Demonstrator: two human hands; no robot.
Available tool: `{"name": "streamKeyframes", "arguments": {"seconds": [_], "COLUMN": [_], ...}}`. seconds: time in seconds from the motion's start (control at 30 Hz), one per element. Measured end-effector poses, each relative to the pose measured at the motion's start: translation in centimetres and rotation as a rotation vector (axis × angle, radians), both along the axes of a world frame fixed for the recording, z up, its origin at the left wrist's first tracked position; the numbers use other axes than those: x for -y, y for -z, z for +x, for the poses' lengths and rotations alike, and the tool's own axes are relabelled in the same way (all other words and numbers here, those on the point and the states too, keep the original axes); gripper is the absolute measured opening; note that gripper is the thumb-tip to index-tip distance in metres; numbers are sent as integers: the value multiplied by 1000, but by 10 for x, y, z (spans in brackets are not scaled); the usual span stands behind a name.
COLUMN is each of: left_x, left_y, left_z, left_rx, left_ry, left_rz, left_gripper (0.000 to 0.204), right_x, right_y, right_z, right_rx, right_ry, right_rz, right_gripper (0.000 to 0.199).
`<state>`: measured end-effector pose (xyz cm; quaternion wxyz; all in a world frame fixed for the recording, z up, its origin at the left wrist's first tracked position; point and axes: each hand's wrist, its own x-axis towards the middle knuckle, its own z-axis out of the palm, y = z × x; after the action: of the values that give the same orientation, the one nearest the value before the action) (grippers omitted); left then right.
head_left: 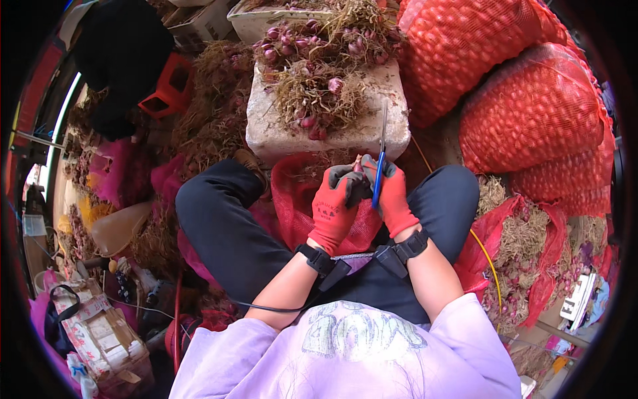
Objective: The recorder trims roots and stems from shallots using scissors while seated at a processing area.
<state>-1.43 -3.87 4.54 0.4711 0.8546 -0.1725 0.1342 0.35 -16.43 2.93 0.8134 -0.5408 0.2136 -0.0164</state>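
Both my hands wear red gloves with dark grey fingers and meet above my lap. My left hand (335, 203) is closed around a small purple shallot (358, 166), whose pointed tip shows between the fingers. In my right hand (393, 196) is a pair of scissors with blue handles (378, 181), its blades pointing away from me, just right of the shallot. Just beyond the hands stands a white foam box (266, 126) bearing a heap of shallots with dry roots and stalks (312, 93). Below the hands a red mesh bag (292, 199) lies spread between my knees.
Full red mesh sacks (531, 120) are stacked at the far right. Loose shallots with dry stalks (525, 246) lie by my right knee. A red plastic stool (169, 86) is at the far left, beside dark cloth (123, 53). A worn carton (106, 332) sits at the near left.
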Motion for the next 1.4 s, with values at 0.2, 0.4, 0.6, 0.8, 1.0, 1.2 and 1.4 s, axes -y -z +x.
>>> {"name": "streamKeyframes", "arguments": {"seconds": [0.2,0.4,0.6,0.8,1.0,1.2,1.4], "left_x": [3,4,7,-3,-6,-5,-12], "left_y": [8,14,10,-8,4,-2,-2], "left_z": [5,0,-12,6,7,13,14], "left_rx": [60,39,-207,-95,-183,-129,-164], "left_ry": [-66,59,29,-50,-70,-97,-78], "left_rz": [-76,122,-158,-94,32,-166,51], "left_gripper": [35,25,23,41,37,29,31], "right_x": [3,-1,6,1,-10,-11,-5], "right_y": [-5,-18,-26,-3,-6,-10,-14], "right_z": [-1,0,6,3,0,1,-3], "right_rx": [-4,75,154,109,204,249,236], "right_ry": [29,86,35,37,54,-10,-125], "right_rz": [-48,9,75,-458,-613,-486,-472], "right_gripper": [15,8,12,18,22,18,18]}}
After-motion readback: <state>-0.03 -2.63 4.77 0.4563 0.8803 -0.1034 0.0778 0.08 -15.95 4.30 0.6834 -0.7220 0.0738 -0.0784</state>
